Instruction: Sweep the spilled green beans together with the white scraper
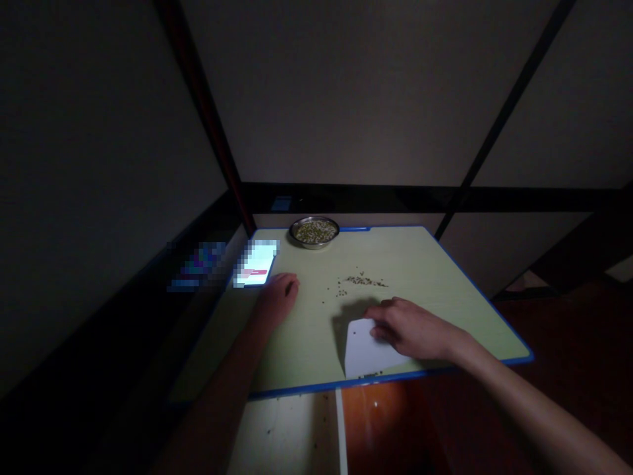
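i judge this only partly done. the thumb and fingers of my right hand (415,330) are closed together on a white card (366,346), pinching it by its upper part, and its lower end comes down at the near rim of the worktop (435,277). a few dark grains (370,375) lie right there, along the blue edge. a larger scatter (363,281) lies loose around the middle of the worktop, beyond the card and untouched by it, with some strays set apart, so that much is left lying out. on the pale surface (287,442) below the edge i see only a few specks (270,432).

the steel bowl (319,246) stands at the far side, well filled with green and white bits (315,231). my left hand (279,297) rests beside the lit phone (254,264), fingers loosely curled; whether they pinch anything i cannot tell.
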The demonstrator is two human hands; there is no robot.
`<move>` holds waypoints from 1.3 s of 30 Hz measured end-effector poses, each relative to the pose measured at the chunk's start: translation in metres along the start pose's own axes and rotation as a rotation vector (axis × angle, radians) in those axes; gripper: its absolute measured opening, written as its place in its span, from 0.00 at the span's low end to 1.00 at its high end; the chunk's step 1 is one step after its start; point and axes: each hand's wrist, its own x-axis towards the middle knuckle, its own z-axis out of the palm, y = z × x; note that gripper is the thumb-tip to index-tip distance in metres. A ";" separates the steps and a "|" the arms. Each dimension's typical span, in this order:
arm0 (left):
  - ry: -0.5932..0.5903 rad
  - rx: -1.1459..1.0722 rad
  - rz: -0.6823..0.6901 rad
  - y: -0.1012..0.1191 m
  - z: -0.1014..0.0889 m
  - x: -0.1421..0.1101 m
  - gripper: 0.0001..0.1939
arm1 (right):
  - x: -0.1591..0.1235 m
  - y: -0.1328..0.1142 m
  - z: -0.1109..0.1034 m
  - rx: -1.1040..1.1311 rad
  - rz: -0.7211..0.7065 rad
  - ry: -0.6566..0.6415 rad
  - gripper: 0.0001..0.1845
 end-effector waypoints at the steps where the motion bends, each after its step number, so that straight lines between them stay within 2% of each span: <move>1: -0.001 -0.002 -0.001 0.000 0.000 0.000 0.10 | 0.000 0.002 0.000 0.006 -0.002 -0.009 0.08; 13: 0.005 0.001 0.000 -0.001 0.000 -0.001 0.10 | 0.001 0.013 0.005 0.144 0.054 -0.080 0.10; 26: -0.004 -0.003 -0.019 -0.002 0.001 0.000 0.10 | -0.013 0.010 -0.001 0.093 0.083 -0.057 0.08; 29: -0.005 0.003 -0.010 -0.002 0.001 0.000 0.10 | -0.019 0.018 -0.014 0.130 0.157 -0.009 0.08; 33: 0.005 0.005 0.007 -0.003 0.002 0.000 0.11 | -0.026 0.040 -0.028 0.151 0.334 0.122 0.13; 39: 0.011 -0.016 0.009 -0.003 0.003 0.000 0.10 | -0.043 0.081 -0.014 0.171 0.543 0.228 0.17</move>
